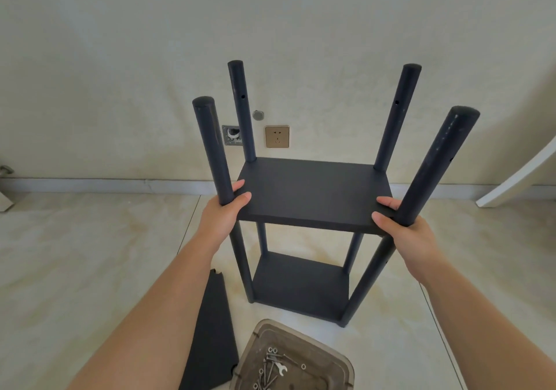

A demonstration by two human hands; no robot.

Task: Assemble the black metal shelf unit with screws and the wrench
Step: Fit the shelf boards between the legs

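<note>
The black shelf unit stands upright on the floor by the wall, with a middle panel and a lower panel between four round posts. My left hand grips the near-left post at the middle panel's corner. At the near-right corner, my right hand grips the near-right post the same way. A loose black panel lies on the floor at the lower left. A small wrench lies among several screws and washers in a tray.
The clear plastic tray sits on the tiled floor just in front of the unit. A wall socket and an open wall box are behind it. A white curved object leans at the right.
</note>
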